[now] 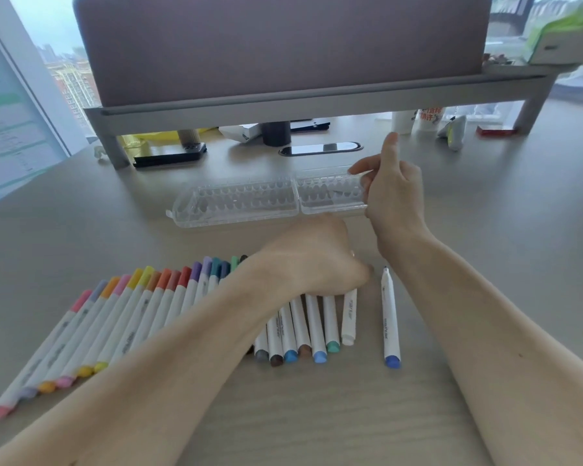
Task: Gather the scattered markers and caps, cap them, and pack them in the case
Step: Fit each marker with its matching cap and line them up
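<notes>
On the table (pixel 519 213), the right hand (pixel 394 200) grips the three o'clock end of the clear case (pixel 236 203), which lies at twelve o'clock from the fanned row of markers (pixel 132 314), while the left hand (pixel 313 260) rests knuckles-up on that row, its fingers hidden so I cannot tell its grasp, with a lone blue marker (pixel 390 317) at its four o'clock.

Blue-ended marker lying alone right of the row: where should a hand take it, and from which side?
Pinch the white barrel of the blue-ended marker mid-length, from above: it lies flat on the table, with bare space on both sides.
</notes>
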Demonstrator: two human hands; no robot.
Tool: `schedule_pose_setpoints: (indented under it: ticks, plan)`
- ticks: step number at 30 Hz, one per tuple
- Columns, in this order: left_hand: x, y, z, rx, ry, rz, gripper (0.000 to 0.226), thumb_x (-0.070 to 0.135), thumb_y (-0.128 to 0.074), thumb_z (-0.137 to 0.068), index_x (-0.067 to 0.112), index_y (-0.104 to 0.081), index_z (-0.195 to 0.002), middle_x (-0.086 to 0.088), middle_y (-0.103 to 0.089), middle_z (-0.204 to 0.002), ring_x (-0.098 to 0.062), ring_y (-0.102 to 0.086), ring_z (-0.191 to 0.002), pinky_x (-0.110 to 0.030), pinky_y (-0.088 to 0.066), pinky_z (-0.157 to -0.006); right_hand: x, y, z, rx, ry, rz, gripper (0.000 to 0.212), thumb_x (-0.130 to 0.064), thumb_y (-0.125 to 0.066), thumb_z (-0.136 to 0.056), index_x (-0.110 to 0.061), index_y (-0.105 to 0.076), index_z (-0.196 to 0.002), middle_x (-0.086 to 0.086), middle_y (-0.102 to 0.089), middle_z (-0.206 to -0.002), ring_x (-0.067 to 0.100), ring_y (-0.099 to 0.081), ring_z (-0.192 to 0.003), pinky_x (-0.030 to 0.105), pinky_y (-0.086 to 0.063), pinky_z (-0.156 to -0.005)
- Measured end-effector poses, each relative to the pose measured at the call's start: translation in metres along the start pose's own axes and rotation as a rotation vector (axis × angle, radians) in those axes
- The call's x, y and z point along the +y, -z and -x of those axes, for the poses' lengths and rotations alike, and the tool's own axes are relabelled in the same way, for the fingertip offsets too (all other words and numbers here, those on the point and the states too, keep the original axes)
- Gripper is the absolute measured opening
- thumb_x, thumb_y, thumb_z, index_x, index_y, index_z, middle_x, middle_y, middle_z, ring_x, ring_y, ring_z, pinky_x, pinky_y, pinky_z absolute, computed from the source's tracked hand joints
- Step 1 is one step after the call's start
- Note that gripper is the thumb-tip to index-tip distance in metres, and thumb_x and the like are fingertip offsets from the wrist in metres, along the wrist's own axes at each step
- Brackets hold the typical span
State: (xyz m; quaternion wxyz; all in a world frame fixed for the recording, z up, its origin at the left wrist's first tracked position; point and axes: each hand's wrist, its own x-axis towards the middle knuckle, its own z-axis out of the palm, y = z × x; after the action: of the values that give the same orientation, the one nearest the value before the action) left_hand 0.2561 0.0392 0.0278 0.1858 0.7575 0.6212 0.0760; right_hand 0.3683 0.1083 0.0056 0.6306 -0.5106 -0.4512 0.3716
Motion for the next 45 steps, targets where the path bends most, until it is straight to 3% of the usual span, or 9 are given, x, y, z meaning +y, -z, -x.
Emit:
schedule_pose_setpoints:
  ticks: [4, 8, 12, 19, 24, 30, 38, 42, 45]
  plan:
    - [-0.030, 0.029, -0.004, 0.213, 0.076, 0.445, 0.037, 0.037, -0.069, -0.086, 0.006, -0.071, -0.066, 0.003, -0.055, -0.050, -0.013, -0.044, -0.042, -0.022, -0.036, -0.047, -0.002, -0.001, 0.001, -0.066, -0.051, 0.029, 0.054, -0.056, -0.038, -0.106, -0.017, -0.066, -0.080, -0.007, -0.055, -0.060, 0.009, -0.050, -0.057, 0.028, -0.038, -0.060]
    - [-0.058, 0.050, -0.010, 0.322, 0.152, 0.744, 0.030, 0.032, -0.066, -0.092, 0.010, -0.072, -0.072, 0.002, -0.063, -0.056, -0.014, -0.047, -0.047, -0.022, -0.035, -0.042, -0.005, -0.010, 0.017, -0.512, -0.123, 0.127, 0.052, -0.057, -0.048, -0.102, -0.011, -0.071, -0.099, 0.002, -0.071, -0.079, 0.016, -0.058, -0.065, 0.031, -0.045, -0.061]
    - [-0.071, 0.041, -0.013, 0.302, 0.109, 0.645, 0.031, 0.034, -0.062, -0.100, 0.012, -0.079, -0.086, 0.000, -0.075, -0.068, -0.008, -0.061, -0.052, -0.022, -0.044, -0.050, -0.006, -0.014, 0.028, -0.745, -0.089, 0.166, 0.043, -0.047, -0.052, -0.104, -0.009, -0.072, -0.109, 0.011, -0.074, -0.092, 0.016, -0.064, -0.075, 0.032, -0.051, -0.070]
    - [-0.090, 0.033, -0.025, 0.417, 0.068, 0.405, 0.016, 0.032, -0.070, -0.096, 0.021, -0.074, -0.086, 0.006, -0.074, -0.075, -0.008, -0.068, -0.066, -0.023, -0.051, -0.060, -0.005, -0.011, 0.026, -0.607, -0.123, 0.212, 0.020, -0.025, -0.059, -0.104, -0.012, -0.073, -0.106, 0.004, -0.080, -0.086, 0.009, -0.061, -0.067, 0.022, -0.053, -0.062]
    - [-0.079, 0.024, -0.033, 0.214, 0.082, -0.016, 0.026, 0.043, -0.080, -0.084, 0.021, -0.069, -0.093, 0.006, -0.068, -0.090, -0.012, -0.065, -0.085, -0.028, -0.051, -0.074, -0.003, -0.012, 0.023, -0.516, -0.155, 0.215, 0.021, -0.024, -0.057, -0.104, -0.008, -0.071, -0.105, 0.005, -0.080, -0.084, 0.008, -0.062, -0.060, 0.023, -0.054, -0.062]
    - [-0.074, 0.026, -0.033, 0.173, 0.040, -0.077, 0.013, 0.031, -0.069, -0.097, 0.018, -0.068, -0.093, 0.003, -0.067, -0.093, -0.011, -0.061, -0.082, -0.023, -0.041, -0.063, -0.004, -0.010, 0.024, -0.538, -0.137, 0.243, 0.023, -0.024, -0.056, -0.104, -0.006, -0.070, -0.105, 0.003, -0.080, -0.082, 0.010, -0.066, -0.063, 0.029, -0.057, -0.068]
    - [-0.111, 0.041, -0.011, 0.583, 0.046, 0.813, 0.026, 0.034, -0.062, -0.102, 0.026, -0.063, -0.126, 0.012, -0.079, -0.093, -0.002, -0.072, -0.083, -0.028, -0.058, -0.083, -0.010, -0.013, 0.034, -0.718, -0.026, 0.351, 0.023, -0.028, -0.052, -0.106, -0.013, -0.067, -0.098, 0.001, -0.081, -0.085, 0.002, -0.060, -0.064, 0.028, -0.044, -0.075]
    - [-0.106, 0.033, -0.011, 0.634, 0.024, 0.984, 0.022, 0.030, -0.061, -0.103, 0.033, -0.069, -0.123, 0.011, -0.079, -0.096, -0.005, -0.073, -0.089, -0.030, -0.058, -0.087, -0.014, -0.015, 0.041, -0.812, 0.029, 0.381, 0.023, -0.029, -0.056, -0.103, -0.013, -0.072, -0.100, 0.001, -0.080, -0.085, 0.036, -0.070, -0.084, 0.047, -0.058, -0.090]
    - [-0.104, 0.033, -0.010, 0.646, 0.016, 0.990, 0.016, 0.030, -0.061, -0.103, 0.029, -0.069, -0.117, 0.010, -0.080, -0.096, -0.009, -0.075, -0.092, -0.035, -0.058, -0.092, -0.016, -0.016, 0.043, -0.842, 0.062, 0.396, 0.021, -0.028, -0.057, -0.102, -0.016, -0.073, -0.098, 0.002, -0.080, -0.085, 0.044, -0.069, -0.095, 0.055, -0.055, -0.097]
